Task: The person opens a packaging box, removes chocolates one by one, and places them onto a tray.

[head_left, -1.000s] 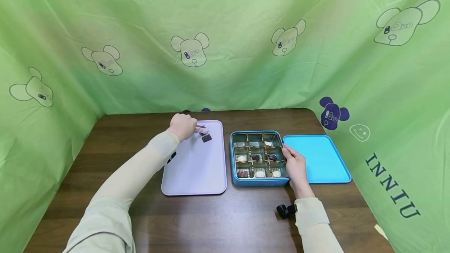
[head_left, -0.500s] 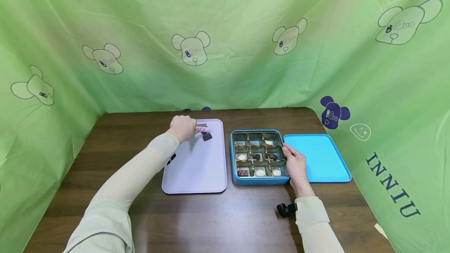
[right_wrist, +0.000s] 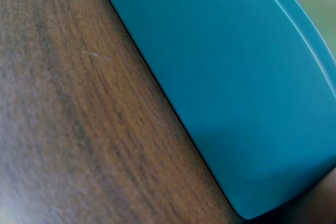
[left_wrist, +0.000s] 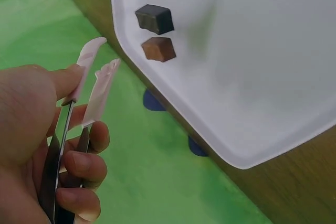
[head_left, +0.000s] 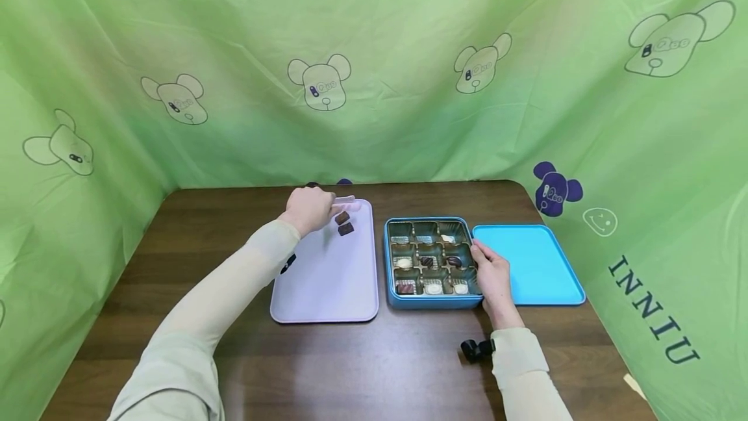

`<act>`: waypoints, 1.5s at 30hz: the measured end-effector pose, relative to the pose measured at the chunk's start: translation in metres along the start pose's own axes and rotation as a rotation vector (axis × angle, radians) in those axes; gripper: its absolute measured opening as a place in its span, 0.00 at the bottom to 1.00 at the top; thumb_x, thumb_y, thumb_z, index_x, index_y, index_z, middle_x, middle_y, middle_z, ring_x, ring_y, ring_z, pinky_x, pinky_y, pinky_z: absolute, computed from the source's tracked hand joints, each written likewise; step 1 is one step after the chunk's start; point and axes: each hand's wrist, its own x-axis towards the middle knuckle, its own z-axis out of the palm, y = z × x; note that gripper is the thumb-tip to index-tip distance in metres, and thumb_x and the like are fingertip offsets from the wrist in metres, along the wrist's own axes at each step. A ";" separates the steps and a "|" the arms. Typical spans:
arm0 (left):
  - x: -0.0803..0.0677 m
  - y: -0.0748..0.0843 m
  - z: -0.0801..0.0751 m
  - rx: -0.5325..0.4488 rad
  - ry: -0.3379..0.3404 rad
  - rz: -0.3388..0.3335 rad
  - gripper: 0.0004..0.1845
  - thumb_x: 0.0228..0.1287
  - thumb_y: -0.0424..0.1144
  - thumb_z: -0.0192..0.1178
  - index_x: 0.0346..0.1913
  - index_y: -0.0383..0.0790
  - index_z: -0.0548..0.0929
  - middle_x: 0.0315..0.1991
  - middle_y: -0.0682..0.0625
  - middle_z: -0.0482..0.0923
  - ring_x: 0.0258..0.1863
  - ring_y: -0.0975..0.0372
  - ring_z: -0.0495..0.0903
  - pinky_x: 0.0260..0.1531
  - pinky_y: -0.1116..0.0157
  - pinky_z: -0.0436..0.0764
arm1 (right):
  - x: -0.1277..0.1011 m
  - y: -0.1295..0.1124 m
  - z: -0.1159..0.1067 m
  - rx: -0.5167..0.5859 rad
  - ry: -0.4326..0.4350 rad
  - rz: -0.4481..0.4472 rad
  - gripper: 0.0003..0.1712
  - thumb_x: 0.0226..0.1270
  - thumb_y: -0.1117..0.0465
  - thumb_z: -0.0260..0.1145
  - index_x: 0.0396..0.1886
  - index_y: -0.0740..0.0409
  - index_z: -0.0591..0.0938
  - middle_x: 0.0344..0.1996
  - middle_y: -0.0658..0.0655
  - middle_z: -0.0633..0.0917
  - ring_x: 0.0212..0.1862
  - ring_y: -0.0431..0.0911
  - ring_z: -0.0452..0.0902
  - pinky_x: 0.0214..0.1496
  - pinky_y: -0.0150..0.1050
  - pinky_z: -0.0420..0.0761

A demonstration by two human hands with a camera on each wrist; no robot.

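Observation:
My left hand (head_left: 310, 208) grips metal tongs with pink tips (left_wrist: 94, 90). The tong arms are spread, with nothing between their tips. They are over the far end of the lavender tray (head_left: 324, 288). On that tray lie a dark chocolate (left_wrist: 155, 19) and a browner chocolate (left_wrist: 159, 49), side by side and just apart from the tips. My right hand (head_left: 495, 278) holds the right side of a blue box (head_left: 432, 303), thumb at its rim. A gold insert splits the box into several compartments, most holding white or dark chocolates. The right wrist view shows mainly the box wall.
A bright blue lid (head_left: 528, 265) lies right of the box, behind my right hand. The lavender tray stands left of the box with a narrow gap between. Green printed cloth (head_left: 374, 115) hangs behind the brown wooden table (head_left: 350, 369) and at its sides.
The tong tips have shifted up and to the right, off the chocolates, so the browner one shows fully. The right hand and box stay where they were.

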 end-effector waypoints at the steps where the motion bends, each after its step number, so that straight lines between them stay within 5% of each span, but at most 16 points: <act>1: 0.000 0.002 -0.001 -0.002 0.002 0.003 0.19 0.75 0.57 0.55 0.41 0.45 0.84 0.28 0.47 0.82 0.29 0.52 0.83 0.26 0.50 0.81 | 0.000 0.001 0.000 -0.001 0.000 0.000 0.29 0.83 0.51 0.52 0.76 0.57 0.66 0.77 0.57 0.62 0.79 0.51 0.50 0.78 0.49 0.52; 13: -0.005 0.025 -0.017 0.015 0.070 0.106 0.20 0.77 0.57 0.51 0.48 0.46 0.85 0.27 0.50 0.82 0.24 0.56 0.81 0.24 0.56 0.81 | 0.000 0.001 0.000 -0.002 0.003 0.012 0.30 0.82 0.50 0.52 0.76 0.56 0.66 0.77 0.56 0.63 0.79 0.51 0.51 0.78 0.49 0.54; 20: -0.005 0.044 -0.026 0.020 0.110 0.158 0.23 0.76 0.58 0.52 0.58 0.47 0.84 0.35 0.49 0.86 0.29 0.55 0.84 0.25 0.56 0.81 | 0.001 0.001 0.000 0.005 0.004 0.005 0.29 0.82 0.50 0.52 0.76 0.57 0.67 0.76 0.57 0.64 0.79 0.51 0.52 0.78 0.48 0.55; 36: -0.003 0.075 -0.028 0.083 0.100 0.238 0.19 0.77 0.58 0.52 0.56 0.54 0.85 0.36 0.52 0.87 0.30 0.57 0.85 0.25 0.58 0.81 | 0.001 0.002 -0.001 0.005 0.003 0.001 0.29 0.82 0.50 0.52 0.76 0.57 0.67 0.76 0.57 0.64 0.79 0.51 0.52 0.78 0.48 0.55; 45: -0.001 0.092 -0.036 0.081 0.102 0.294 0.15 0.76 0.56 0.53 0.46 0.54 0.86 0.31 0.54 0.85 0.26 0.59 0.82 0.24 0.59 0.80 | 0.001 0.001 0.000 -0.009 0.007 0.005 0.29 0.82 0.49 0.52 0.76 0.56 0.67 0.77 0.57 0.64 0.78 0.51 0.53 0.77 0.49 0.56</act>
